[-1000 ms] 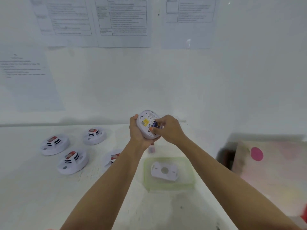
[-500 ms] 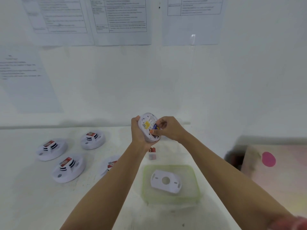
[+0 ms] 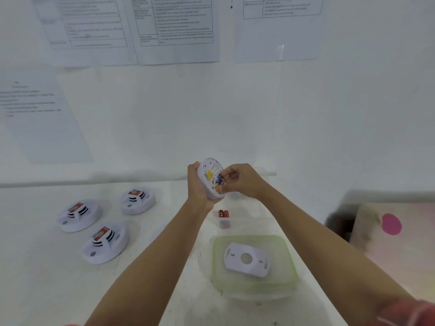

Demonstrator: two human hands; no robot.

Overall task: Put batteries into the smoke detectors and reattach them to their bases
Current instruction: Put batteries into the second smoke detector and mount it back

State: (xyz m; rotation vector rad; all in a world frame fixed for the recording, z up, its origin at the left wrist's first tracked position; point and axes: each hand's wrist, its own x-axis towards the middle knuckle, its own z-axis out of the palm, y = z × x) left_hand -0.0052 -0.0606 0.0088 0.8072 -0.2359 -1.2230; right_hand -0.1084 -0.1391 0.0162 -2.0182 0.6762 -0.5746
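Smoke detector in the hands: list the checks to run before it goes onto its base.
1. Grip of left hand on smoke detector: ok.
2. Seating of battery: cannot tell.
3. Freedom of right hand for the base: not ok, it pinches the battery.
4. Access to base, loose in the green-rimmed tray: ok.
5. Supply of spare batteries on the table: ok.

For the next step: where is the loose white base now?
Head view: the white base lies within the green-rimmed clear container, right of centre on the table, just nearer than the red batteries.
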